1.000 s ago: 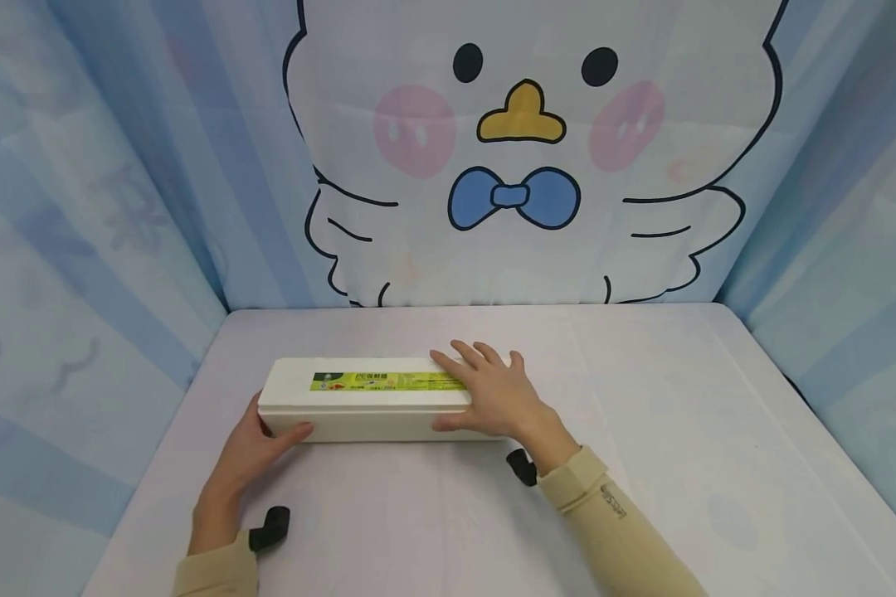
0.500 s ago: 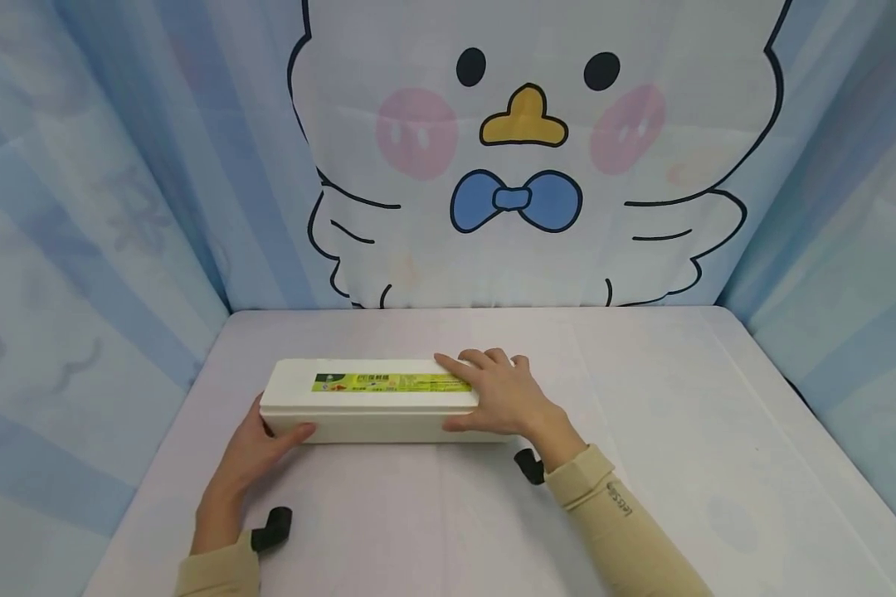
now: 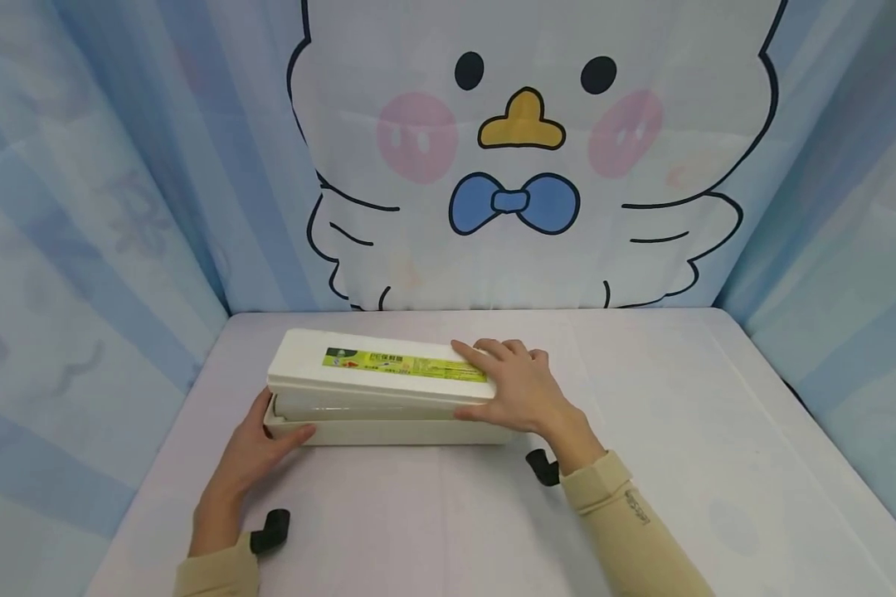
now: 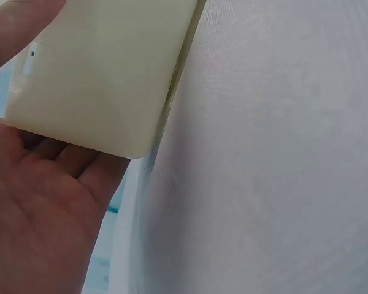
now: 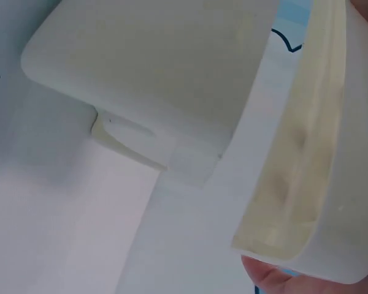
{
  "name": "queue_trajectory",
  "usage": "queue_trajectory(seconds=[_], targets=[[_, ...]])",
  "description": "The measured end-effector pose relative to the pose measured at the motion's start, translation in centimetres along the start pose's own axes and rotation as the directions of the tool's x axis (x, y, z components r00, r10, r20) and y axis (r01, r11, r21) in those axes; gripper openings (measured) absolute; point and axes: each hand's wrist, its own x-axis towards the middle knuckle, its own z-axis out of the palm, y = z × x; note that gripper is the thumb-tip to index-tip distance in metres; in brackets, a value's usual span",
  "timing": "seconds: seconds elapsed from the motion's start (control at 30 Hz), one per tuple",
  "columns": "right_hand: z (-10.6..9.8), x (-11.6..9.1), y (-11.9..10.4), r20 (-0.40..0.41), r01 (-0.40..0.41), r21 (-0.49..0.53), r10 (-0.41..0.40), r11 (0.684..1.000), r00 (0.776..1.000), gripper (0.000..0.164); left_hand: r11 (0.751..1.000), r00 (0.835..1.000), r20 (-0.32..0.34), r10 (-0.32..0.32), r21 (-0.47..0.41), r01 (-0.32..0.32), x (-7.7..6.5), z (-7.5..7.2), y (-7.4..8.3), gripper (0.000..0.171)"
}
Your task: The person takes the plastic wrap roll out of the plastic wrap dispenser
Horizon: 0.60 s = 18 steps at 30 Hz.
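Nearest are two beige sleeves, the left [image 3: 216,572] and the right [image 3: 635,522], each with a small black piece at the cuff. Beyond them, the left hand [image 3: 250,456] grips the left end of a long white base [image 3: 403,433], its thumb on the front wall and its fingers round the end. The right hand [image 3: 523,390] spans the right part of the lid [image 3: 388,340], thumb at the front and fingers over the top towards the back, so it holds the lid at nearly its full depth.

The base rests on the surface [image 3: 717,448], left of centre. Opening the box looks about half done: the lid is parted from the base and tilted, its left end higher, and a pale, glossy roll [image 3: 358,407] shows in the gap. The right wrist view shows the lid's hollow underside apart from the base at that end. The lid is not yet set aside, and the roll lies in the base, untouched by either hand.

The surface wears a pale, whitish cover with faint creases. Behind it hangs a back cloth [image 3: 523,274] printed with a big white cartoon character in a blue bow tie; blue-and-white curtains [image 3: 67,290] close both sides.
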Motion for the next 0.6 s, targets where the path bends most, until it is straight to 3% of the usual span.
queue_trajectory(seconds=[0.43,0.6], targets=[[-1.6,-2.1,2.0,-0.08,-0.083,0.048,0.087,0.995,0.993,0.094,0.985,0.991,-0.049,0.128,0.125,-0.121,0.4,-0.1,0.9,0.113],[-1.7,-2.9,2.9,-0.098,-0.116,0.043,0.12,0.992,0.988,0.095,0.976,0.991,-0.047,0.128,0.184,-0.117,0.3,-0.1,1.6,0.108]])
